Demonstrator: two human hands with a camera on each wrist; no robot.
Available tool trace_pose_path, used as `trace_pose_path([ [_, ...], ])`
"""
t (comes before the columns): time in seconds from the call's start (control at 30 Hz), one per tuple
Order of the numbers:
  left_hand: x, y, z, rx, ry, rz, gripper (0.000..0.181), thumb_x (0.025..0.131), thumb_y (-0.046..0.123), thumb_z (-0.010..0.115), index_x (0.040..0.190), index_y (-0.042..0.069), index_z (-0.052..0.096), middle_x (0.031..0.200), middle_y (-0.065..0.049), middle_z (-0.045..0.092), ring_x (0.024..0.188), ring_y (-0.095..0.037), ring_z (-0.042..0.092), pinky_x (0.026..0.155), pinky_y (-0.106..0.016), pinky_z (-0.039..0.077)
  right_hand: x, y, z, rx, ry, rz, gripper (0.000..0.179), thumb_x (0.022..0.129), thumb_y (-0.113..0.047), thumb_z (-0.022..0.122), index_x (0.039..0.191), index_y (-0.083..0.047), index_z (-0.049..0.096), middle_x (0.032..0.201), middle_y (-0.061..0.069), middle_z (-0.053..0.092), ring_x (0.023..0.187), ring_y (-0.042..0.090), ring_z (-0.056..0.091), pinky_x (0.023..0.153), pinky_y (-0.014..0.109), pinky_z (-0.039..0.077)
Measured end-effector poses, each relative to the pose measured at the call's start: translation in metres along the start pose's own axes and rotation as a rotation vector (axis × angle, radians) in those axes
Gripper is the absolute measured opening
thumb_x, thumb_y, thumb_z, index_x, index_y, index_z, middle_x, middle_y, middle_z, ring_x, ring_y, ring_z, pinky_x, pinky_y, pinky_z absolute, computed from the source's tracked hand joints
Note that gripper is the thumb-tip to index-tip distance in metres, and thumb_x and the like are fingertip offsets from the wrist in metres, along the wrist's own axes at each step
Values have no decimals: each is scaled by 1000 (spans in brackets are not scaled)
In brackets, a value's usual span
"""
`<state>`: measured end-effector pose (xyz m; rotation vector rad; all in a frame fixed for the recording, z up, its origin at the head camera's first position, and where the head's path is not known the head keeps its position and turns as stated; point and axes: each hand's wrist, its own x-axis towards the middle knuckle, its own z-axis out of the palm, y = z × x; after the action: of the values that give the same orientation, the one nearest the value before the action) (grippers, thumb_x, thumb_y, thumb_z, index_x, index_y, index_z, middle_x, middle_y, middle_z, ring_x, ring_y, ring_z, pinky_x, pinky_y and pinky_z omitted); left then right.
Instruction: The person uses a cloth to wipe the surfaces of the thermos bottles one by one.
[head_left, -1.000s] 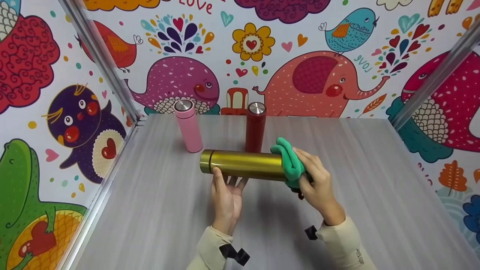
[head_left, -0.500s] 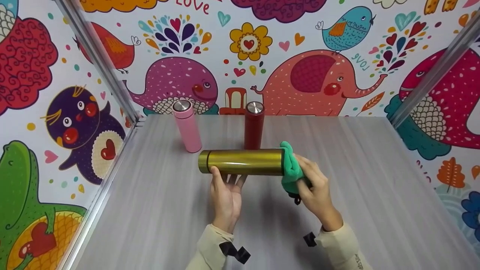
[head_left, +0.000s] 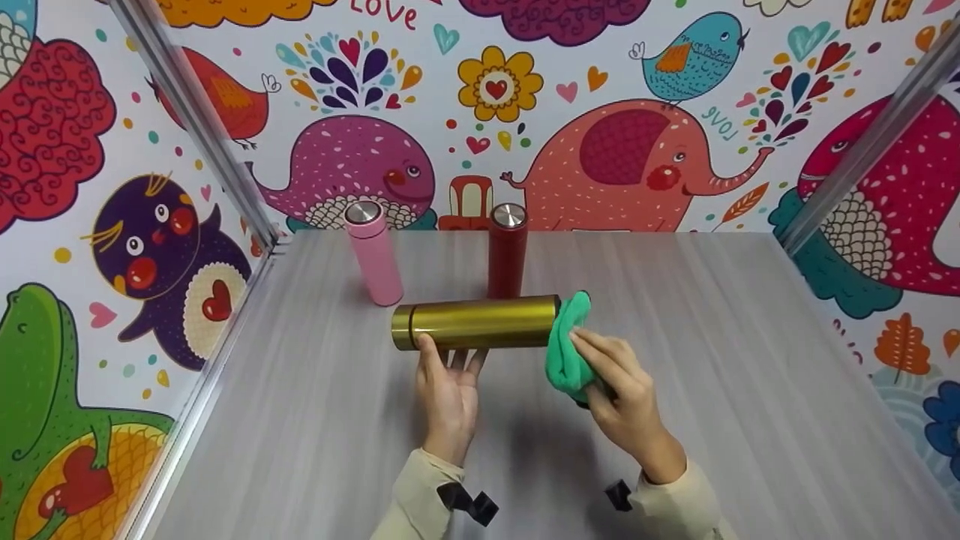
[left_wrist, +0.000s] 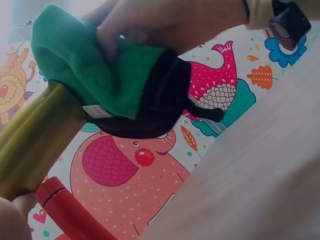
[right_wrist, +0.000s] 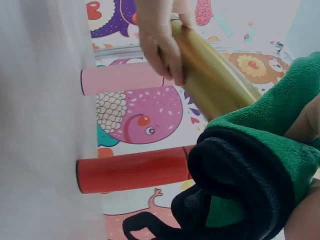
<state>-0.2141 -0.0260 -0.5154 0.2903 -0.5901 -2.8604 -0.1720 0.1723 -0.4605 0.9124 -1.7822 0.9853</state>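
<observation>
A gold thermos flask (head_left: 484, 322) is held sideways above the table, its capped end to the left. My left hand (head_left: 450, 397) grips it from below near the cap, thumb on the near side. My right hand (head_left: 622, 390) pinches a folded green cloth (head_left: 568, 360) against the flask's right end. In the right wrist view the cloth (right_wrist: 270, 110) shows a dark edging and a black loop, and it covers the end of the flask (right_wrist: 210, 75). The left wrist view also shows the cloth (left_wrist: 85, 60) over that end.
A pink thermos flask (head_left: 376, 259) and a red thermos flask (head_left: 508, 255) stand upright on the grey table (head_left: 315, 420), behind the gold one. Cartoon-printed walls (head_left: 480, 135) with metal corner posts (head_left: 202, 120) enclose the table at the back and sides.
The right hand and cloth have shifted slightly left and down across the flask's end. The gold flask has tilted a little, its right end rising. The left hand keeps its grip.
</observation>
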Motion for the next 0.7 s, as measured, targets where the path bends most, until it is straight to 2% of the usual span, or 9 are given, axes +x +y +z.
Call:
trace_pose_path([
  [0.27, -5, -7, -8, 85, -21, -50, 55, 103, 44, 51, 138, 3, 43, 125, -14, 47, 108, -30, 54, 94, -52, 51, 21, 10, -3, -20, 10, -47, 49, 74, 22, 37, 111, 14, 68, 111, 30, 65, 94, 40, 60, 90, 30, 49],
  [0.53, -11, -4, -11, 61, -29, -84, 50, 102, 45, 52, 129, 4, 48, 114, -13, 54, 99, -29, 57, 90, -51, 54, 22, 22, -6, -5, -11, 34, 48, 76, 23, 38, 115, 16, 65, 114, 32, 63, 101, 41, 59, 96, 29, 48],
  [0.7, -10, 1, -6, 32, -49, -60, 45, 103, 43, 51, 126, 4, 50, 111, -12, 54, 96, -28, 56, 89, -50, 54, 11, 27, -5, -5, -12, 88, 44, 78, 23, 45, 118, 18, 63, 114, 34, 62, 100, 43, 59, 98, 28, 47],
])
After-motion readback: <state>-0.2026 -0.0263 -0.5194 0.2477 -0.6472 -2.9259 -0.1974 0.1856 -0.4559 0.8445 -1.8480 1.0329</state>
